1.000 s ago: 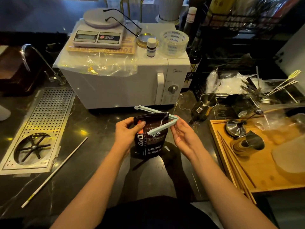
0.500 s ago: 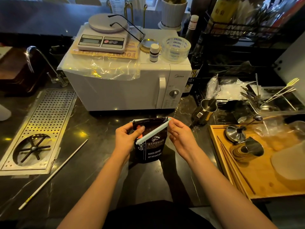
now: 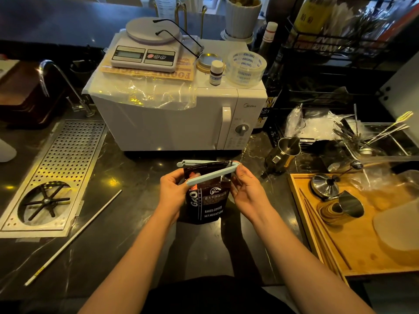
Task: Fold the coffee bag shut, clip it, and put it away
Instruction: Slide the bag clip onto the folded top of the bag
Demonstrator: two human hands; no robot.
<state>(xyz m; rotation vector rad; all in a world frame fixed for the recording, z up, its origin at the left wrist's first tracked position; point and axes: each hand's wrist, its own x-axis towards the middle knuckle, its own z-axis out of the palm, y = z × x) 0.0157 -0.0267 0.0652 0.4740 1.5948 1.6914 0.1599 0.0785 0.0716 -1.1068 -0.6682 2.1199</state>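
A dark brown coffee bag (image 3: 209,205) with white lettering stands upright above the black counter, just in front of the microwave. My left hand (image 3: 172,191) grips its upper left edge, thumb on the front. A pale blue bag clip (image 3: 209,175) straddles the folded top of the bag. Its two arms are spread in a narrow V: one arm runs behind the bag top, the other slants across the front. My right hand (image 3: 246,189) pinches the clip's hinged end at the bag's upper right corner.
A white microwave (image 3: 181,118) carrying a scale (image 3: 145,53) and a tape roll (image 3: 247,68) stands right behind the bag. A perforated metal drip tray (image 3: 59,171) lies left, with a thin white rod (image 3: 74,236) beside it. A wooden tray (image 3: 353,234) with steel jugs sits right.
The clip's arms had come nearly together across the bag top half a second ago; now they stand spread in a V again. Both hands and the bag stay in about the same spot.
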